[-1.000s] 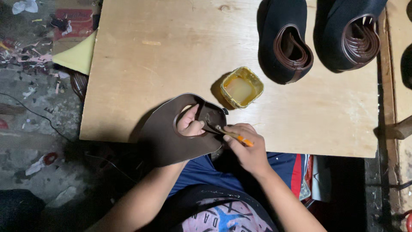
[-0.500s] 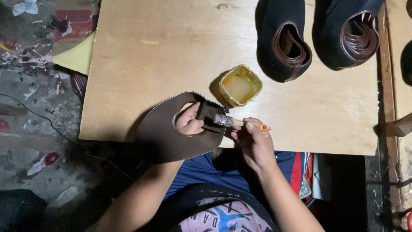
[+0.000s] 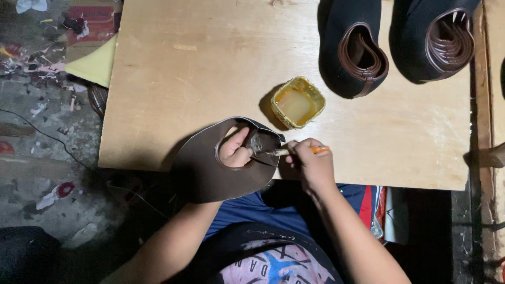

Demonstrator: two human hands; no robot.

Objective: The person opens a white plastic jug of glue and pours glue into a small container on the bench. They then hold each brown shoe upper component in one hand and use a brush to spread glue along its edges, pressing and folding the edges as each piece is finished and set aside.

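1. Brown leather shoe upper [image 3: 210, 173]: a flat, curved, dark brown piece with a round foot opening. It overhangs the near edge of the plywood board [image 3: 210, 68], just near-left of the yellow glue tub [image 3: 298, 102].
2. Left hand [image 3: 235, 152]: fingers come up through the opening and pinch its edge from beneath, holding the upper.
3. Right hand [image 3: 311, 160]: fingers pressed together around a small brush [image 3: 294, 151] with an orange handle; bristle end touches the inner edge of the upper, near the tub.
4. Glue tub: open, amber contents, standing on the board.
5. Two dark shoes [image 3: 357, 47] stand beyond the tub, brown-lined openings upward.
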